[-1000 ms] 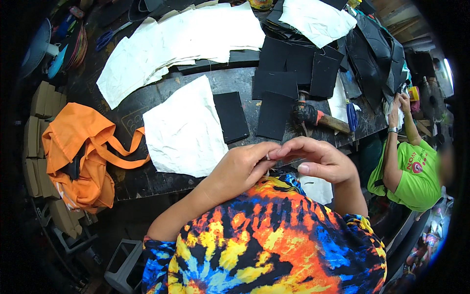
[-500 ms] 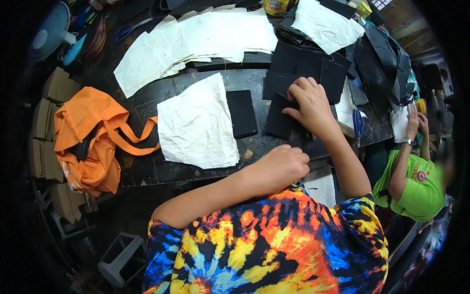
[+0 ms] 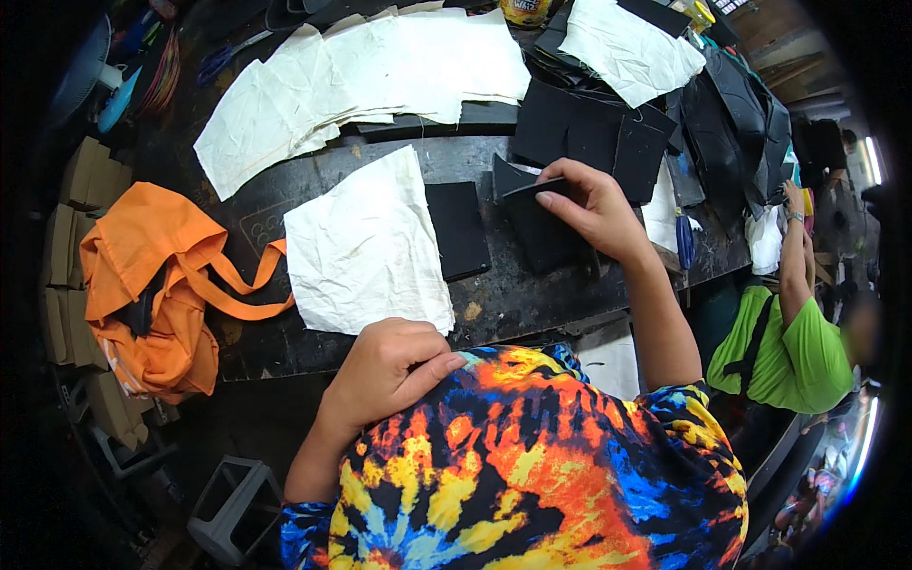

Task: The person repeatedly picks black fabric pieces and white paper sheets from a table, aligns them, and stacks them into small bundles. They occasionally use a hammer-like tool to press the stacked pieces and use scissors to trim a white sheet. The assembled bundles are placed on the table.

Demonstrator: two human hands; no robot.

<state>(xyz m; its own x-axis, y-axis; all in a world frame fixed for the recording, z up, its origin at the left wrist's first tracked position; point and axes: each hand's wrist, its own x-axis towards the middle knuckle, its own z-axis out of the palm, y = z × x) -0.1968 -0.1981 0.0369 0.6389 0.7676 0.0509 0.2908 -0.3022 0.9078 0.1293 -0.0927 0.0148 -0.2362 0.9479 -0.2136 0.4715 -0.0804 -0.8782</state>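
My right hand (image 3: 597,204) pinches the upper edge of a thin black rectangular panel (image 3: 543,233) between thumb and fingers, tilting it up from the table. Behind that panel, the corner of another black piece (image 3: 511,179) sticks out. A small stack of black panels (image 3: 458,228) lies to the left, beside a creased white cloth piece (image 3: 366,252). My left hand (image 3: 394,366) is closed against the front of my shirt, near the table edge, with nothing visible in it.
Overlapping white cloth pieces (image 3: 380,71) spread across the back of the dark table (image 3: 380,347). More black panels (image 3: 589,128) lie beyond my right hand. An orange bag (image 3: 157,275) sits at left, a grey stool (image 3: 228,503) below. Another person in green (image 3: 798,351) works at right.
My right hand has lifted the edge of a black panel that lay flat. My left hand has moved left and down, nearer my body. The other person has reached an arm forward.
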